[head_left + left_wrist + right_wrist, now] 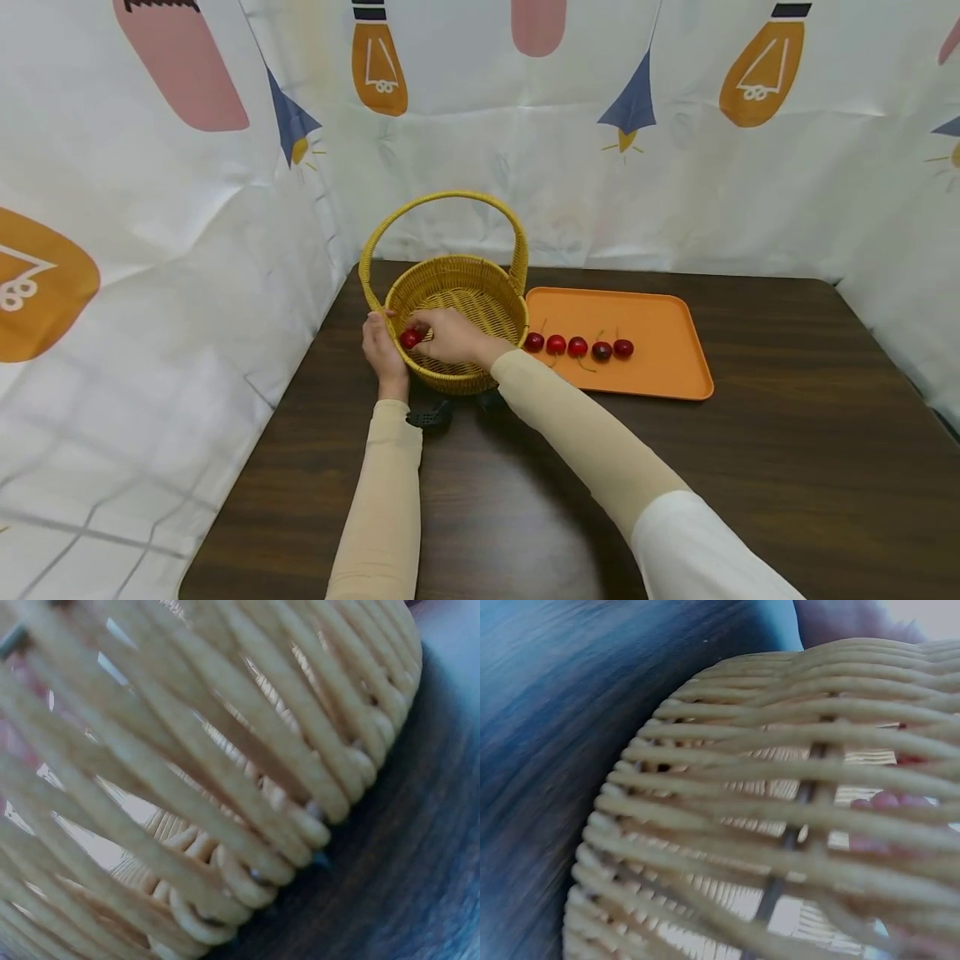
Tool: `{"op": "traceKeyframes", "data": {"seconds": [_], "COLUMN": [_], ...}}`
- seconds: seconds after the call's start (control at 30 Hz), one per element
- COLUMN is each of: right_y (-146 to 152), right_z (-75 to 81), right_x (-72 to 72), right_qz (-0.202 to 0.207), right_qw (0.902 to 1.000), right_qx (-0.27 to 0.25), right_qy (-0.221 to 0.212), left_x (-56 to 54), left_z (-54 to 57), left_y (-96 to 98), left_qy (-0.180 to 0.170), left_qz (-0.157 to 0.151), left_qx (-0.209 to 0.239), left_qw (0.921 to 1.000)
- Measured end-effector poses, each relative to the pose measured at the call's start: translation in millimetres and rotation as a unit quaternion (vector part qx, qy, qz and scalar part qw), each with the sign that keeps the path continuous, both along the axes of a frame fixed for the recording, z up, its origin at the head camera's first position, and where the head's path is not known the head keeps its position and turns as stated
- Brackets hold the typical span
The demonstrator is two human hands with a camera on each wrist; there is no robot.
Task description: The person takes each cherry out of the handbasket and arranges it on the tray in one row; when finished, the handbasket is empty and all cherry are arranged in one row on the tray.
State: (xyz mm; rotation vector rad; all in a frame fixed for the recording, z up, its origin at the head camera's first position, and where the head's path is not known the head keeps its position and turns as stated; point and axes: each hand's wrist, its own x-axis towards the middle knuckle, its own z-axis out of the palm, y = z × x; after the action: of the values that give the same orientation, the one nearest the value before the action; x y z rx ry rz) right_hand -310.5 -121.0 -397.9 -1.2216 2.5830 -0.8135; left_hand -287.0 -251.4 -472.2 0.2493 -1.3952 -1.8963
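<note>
A yellow woven basket (467, 385) with a tall hoop handle (444, 197) stands on the dark wooden table. My left hand (386, 357) grips its left side, by the foot of the handle. Over the left inside of the basket, my right hand (452, 335) pinches a red cherry (410, 337) close to the wall. The left wrist view is filled by the basket's weave (225, 765), seen from very near. Through the weave (727, 761) in the right wrist view, blurred fingers (885, 814) and a bit of red show.
An orange tray (660, 333) lies right of the basket, its left end against it. Several cherries (577, 347) with stems sit in a row on the tray. Printed white cloth (480, 133) hangs behind the table (787, 417) and along its left side.
</note>
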Motion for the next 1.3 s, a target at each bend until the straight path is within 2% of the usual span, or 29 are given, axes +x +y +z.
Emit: {"op": "traceKeyframes", "data": {"seconds": [0.2, 0.5, 0.67, 0.8, 0.93, 1.1, 1.3], "right_y": [17.9, 66.5, 94.5, 115.7, 140.6, 172.5, 203.3], "right_z": [1.4, 4.1, 1.1, -2.3, -5.3, -8.6, -21.7], "right_x": [2.4, 15.2, 27.7, 35.7, 42.2, 45.8, 50.2], "right_qz": [-0.023, -0.08, -0.101, -0.116, -0.14, -0.17, -0.198], "right_qw": [0.9994, 0.9896, 0.9775, 0.9643, 0.9495, 0.9408, 0.944], "right_qx": [-0.025, -0.119, -0.184, -0.237, -0.28, -0.293, -0.261], "right_qy": [0.005, -0.009, -0.022, -0.017, -0.008, -0.002, 0.037], "left_x": [-2.2, -2.1, -0.7, 0.7, 2.2, 0.0, 0.8], "left_z": [0.8, -0.3, -0.3, 1.2, 2.3, 2.1, 0.6], "left_y": [-2.1, -4.0, -6.2, -6.7, -5.5, -4.5, -5.4], "left_qy": [0.003, -0.009, -0.004, -0.005, -0.006, -0.002, 0.004], "left_qz": [-0.007, -0.01, -0.01, -0.008, -0.019, -0.025, -0.021], "left_qx": [0.0, 0.011, 0.01, 0.001, 0.005, 0.012, 0.013], "left_qw": [1.0, 0.9999, 0.9999, 1.0, 0.9998, 0.9996, 0.9997]}}
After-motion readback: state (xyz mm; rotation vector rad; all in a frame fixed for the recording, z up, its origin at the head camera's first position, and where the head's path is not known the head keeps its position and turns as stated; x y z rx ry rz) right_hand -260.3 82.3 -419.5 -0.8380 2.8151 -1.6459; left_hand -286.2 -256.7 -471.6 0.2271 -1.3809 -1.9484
